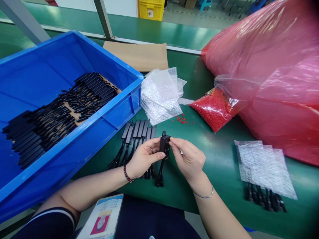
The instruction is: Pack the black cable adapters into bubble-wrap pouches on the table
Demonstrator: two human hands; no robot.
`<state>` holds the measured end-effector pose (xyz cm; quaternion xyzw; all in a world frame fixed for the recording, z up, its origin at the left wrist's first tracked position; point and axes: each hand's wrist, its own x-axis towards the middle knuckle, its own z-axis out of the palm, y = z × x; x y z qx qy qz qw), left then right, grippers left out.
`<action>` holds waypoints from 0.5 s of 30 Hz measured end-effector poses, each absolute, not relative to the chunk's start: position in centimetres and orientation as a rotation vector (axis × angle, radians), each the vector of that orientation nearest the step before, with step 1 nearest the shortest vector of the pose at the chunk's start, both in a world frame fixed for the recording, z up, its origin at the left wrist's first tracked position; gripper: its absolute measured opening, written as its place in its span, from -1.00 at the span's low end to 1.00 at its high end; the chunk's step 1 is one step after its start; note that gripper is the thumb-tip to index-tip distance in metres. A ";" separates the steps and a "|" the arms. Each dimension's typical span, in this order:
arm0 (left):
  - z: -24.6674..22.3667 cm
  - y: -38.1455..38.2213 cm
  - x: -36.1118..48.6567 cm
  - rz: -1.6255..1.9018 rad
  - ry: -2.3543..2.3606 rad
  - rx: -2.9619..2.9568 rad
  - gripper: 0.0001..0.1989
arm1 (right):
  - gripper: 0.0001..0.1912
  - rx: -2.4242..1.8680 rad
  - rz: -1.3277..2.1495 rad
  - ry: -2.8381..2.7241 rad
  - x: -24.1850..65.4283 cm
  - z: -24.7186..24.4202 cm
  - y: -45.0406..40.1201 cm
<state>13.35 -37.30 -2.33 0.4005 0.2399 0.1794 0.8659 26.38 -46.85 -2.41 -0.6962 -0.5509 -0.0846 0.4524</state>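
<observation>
My left hand (146, 154) is closed around a small black box-shaped device (164, 146), with a loop at its top and short black cables hanging below. At the upper right corner of the device, my right hand (188, 157) pinches with thumb and fingertips; whether a small part is between them is hidden. Several similar black devices (139, 129) lie in a row beside and partly behind my left hand. Beyond my hands, small loose red rings (182, 120) are scattered next to a stack of clear bubble bags (159, 96).
A blue crate (107, 124) on the left holds many black cabled devices. To the right are a zip bag of red rings (215, 108), a large pink plastic bag (274, 83) and filled bubble bags (265, 166) with cable ends sticking out. Brown cardboard (139, 54) lies behind.
</observation>
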 end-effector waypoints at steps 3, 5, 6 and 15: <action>-2.3 -37.2 13.3 0.372 0.499 0.852 -0.55 | -0.76 -1.726 -0.165 -1.315 26.2 -2.3 -46.8; -2.3 -37.1 13.3 0.380 0.501 0.875 -0.55 | -0.79 -1.716 -0.112 -1.255 26.1 -2.2 -46.7; -2.4 -37.1 13.3 0.385 0.503 0.887 -0.54 | -0.81 -1.708 -0.077 -1.223 26.0 -2.1 -46.7; -2.5 -37.1 13.3 0.386 0.510 0.907 -0.56 | -0.88 -1.625 0.088 -1.171 26.6 -1.9 -46.9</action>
